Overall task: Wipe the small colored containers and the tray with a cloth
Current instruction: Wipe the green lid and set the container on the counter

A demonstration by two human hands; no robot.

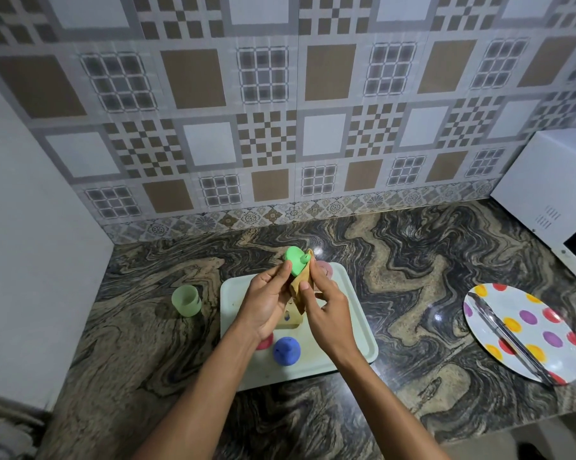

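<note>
Above the pale tray (356,313), my left hand (263,303) holds a bright green lid with a small knob (295,263). My right hand (326,310) grips a tan cloth (301,290) pressed against the lid's right side; the cloth hangs down to the tray. A blue container (286,350) stands on the tray's near part. A red one (265,341) is half hidden under my left wrist. A pink one (324,268) sits at the tray's far edge. A pale green cup (186,300) stands on the counter left of the tray.
A white plate with coloured dots (525,330) lies at the right with metal tongs (509,336) across it. A white appliance (552,200) fills the back right corner. Tiled wall runs behind the marbled counter (412,260).
</note>
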